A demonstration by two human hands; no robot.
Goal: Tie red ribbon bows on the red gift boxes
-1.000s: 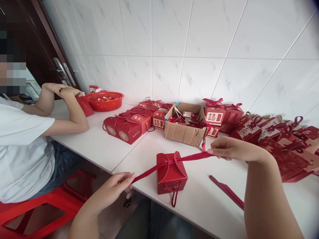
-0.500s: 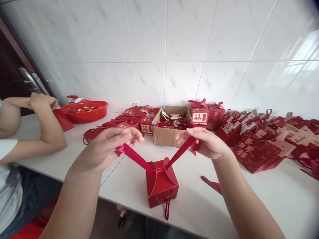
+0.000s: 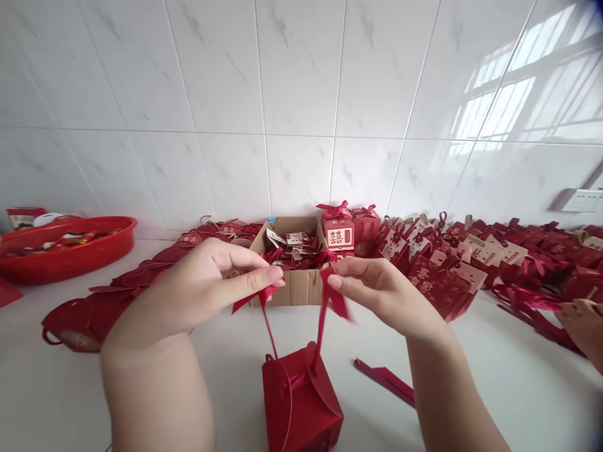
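Note:
A red gift box (image 3: 301,402) with curved top flaps stands on the white table in front of me. A red ribbon (image 3: 321,323) runs through its top, and both ends rise from it. My left hand (image 3: 235,276) pinches one end between thumb and fingers, with a short tail hanging below. The other end is pinched in my right hand (image 3: 365,285), its tail also dangling. Both hands are held above the box, a little apart. The box's lower part is cut off by the picture's bottom edge.
Behind my hands is a cardboard box (image 3: 287,289) of red cards and ribbons. Loose ribbon (image 3: 384,380) lies to the right. Red gift bags (image 3: 443,282) crowd the right side, where another person's hand (image 3: 584,326) shows. A red basin (image 3: 70,251) stands at left.
My hands have come closer together, and the ribbon ends now rise more steeply from the box. The view has turned right; the person at left is out of sight and a hand appears at right.

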